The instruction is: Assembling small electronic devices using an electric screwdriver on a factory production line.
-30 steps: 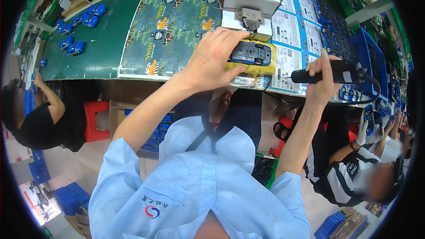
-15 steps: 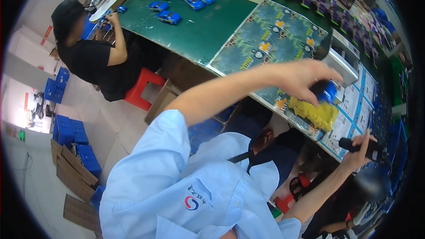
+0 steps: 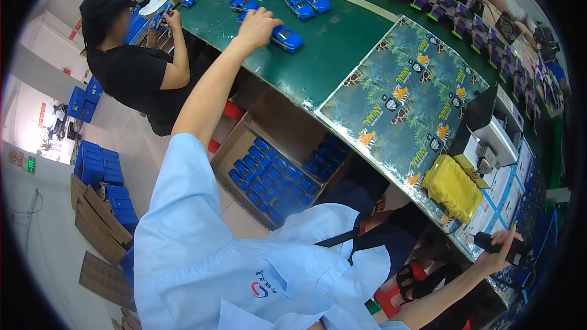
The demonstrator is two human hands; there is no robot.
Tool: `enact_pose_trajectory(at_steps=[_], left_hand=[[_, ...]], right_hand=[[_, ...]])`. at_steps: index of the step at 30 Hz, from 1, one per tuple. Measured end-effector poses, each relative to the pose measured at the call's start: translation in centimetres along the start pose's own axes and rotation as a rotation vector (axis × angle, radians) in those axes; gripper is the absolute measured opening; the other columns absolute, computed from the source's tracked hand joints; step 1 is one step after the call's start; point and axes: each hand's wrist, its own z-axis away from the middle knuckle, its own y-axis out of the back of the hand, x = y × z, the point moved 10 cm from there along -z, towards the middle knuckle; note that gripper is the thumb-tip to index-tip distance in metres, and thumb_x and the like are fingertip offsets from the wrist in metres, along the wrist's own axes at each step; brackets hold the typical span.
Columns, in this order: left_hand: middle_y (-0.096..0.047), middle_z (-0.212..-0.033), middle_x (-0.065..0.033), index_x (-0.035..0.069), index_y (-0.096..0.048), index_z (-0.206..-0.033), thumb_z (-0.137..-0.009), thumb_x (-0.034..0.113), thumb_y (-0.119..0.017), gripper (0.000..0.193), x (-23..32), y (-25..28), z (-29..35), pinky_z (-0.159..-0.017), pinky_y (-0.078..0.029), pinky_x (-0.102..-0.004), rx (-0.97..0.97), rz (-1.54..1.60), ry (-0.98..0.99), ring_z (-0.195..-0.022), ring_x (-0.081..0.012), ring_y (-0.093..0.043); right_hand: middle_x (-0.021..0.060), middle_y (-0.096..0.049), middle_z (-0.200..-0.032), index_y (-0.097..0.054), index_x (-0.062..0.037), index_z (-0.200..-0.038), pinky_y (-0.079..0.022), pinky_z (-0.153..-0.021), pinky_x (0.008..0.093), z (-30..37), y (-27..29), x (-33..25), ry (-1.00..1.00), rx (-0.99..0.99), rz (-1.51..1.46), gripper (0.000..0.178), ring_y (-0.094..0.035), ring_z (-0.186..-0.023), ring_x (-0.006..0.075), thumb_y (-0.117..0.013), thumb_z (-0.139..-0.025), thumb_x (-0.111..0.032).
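Note:
My left hand [image 3: 258, 27] reaches over the green tabletop, fingers apart and bent down among several blue toy cars [image 3: 301, 6]. One blue toy car [image 3: 287, 38] lies right beside its fingertips. A bit of another blue car shows behind the hand, mostly hidden by it. My right hand [image 3: 500, 253] is wrapped around a black power screwdriver [image 3: 512, 248], whose bit points left, at the lower right end of the bench. A crumpled yellow cloth [image 3: 452, 188] lies near that hand, against a small box-like fixture with metal parts [image 3: 483, 162].
A patterned mat [image 3: 397, 101] covers the middle of the green bench [image 3: 208, 15]. Below stands an open cardboard box [image 3: 244, 134] holding rows of blue cars. A seated person in black [image 3: 134, 64] handles a blue car at the left. Purple-and-green pieces [image 3: 422, 3] line the far side.
My left hand has swung from beside the yellow cloth, where it was at a blue car, to the cars on the green tabletop. My right hand keeps the screwdriver.

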Motion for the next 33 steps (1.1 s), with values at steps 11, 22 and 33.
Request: enact_pose_trajectory(at_steps=[11,22,33], left_hand=[[-0.050,-0.140,-0.0165,0.010,-0.054,-0.132,-0.076,0.005,-0.068,0.057,8.4,9.2,-2.2,-0.107,-0.033,-0.0505,0.576,0.271,0.044,-0.129,-0.0334,-0.047],[-0.065,-0.092,-0.0085,0.006,-0.061,-0.103,-0.077,0.001,-0.063,0.027,63.4,36.0,4.1,-0.080,-0.047,-0.0409,0.573,1.157,-1.169,-0.093,-0.0290,-0.061],[-0.065,-0.110,-0.0132,0.004,-0.058,-0.112,-0.076,0.008,-0.066,0.037,79.2,32.3,-1.9,-0.102,-0.040,-0.0463,0.313,0.618,-1.073,-0.115,-0.0307,-0.057]], right_hand=[[-0.0011,-0.048,-0.069,-0.058,-0.0075,-0.101,-0.035,-0.049,0.0208,2.1,3.7,0.7,-0.112,0.302,-0.079,0.023,-0.045,-0.056,0.0072,-0.070,-0.084,0.003],[0.0020,-0.061,-0.067,-0.061,-0.0039,-0.082,-0.044,-0.051,0.0208,7.1,-2.3,-6.0,-0.196,-0.079,-0.051,0.023,-0.056,-0.057,0.0063,-0.083,-0.075,-0.004],[0.0012,-0.059,-0.073,-0.061,-0.0050,-0.083,-0.041,-0.054,0.0208,8.4,3.8,-9.5,-0.134,-0.061,-0.023,0.025,-0.053,-0.061,0.0063,-0.085,-0.076,-0.009]])
